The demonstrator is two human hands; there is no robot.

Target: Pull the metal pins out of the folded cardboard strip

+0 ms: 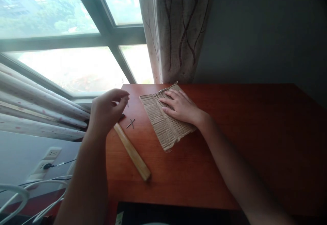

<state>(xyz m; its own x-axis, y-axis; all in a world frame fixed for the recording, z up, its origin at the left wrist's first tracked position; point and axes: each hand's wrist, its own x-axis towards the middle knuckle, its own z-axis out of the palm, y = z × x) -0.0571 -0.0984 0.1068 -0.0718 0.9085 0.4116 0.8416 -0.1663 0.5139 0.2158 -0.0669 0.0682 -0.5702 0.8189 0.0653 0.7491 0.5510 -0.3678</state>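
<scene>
My left hand point(109, 107) is raised over the table's left side, thumb and forefinger pinching a thin nail point(128, 103) that points downward. My right hand point(182, 107) lies flat with spread fingers on a woven, perforated tan piece point(182, 126), which rests on a torn sheet of corrugated cardboard point(159, 122). Below my left hand is a hammer point(131, 151) with a pale wooden handle. Its dark head is partly hidden by that hand. A few loose nails point(131, 123) lie crossed between the hammer and the cardboard.
The reddish-brown wooden table point(255, 133) stands against a window and a curtain point(178, 30). At the near edge sits a dark object point(178, 213), cut off by the frame. Wall sockets point(42, 167) and white cables point(24, 194) are at lower left.
</scene>
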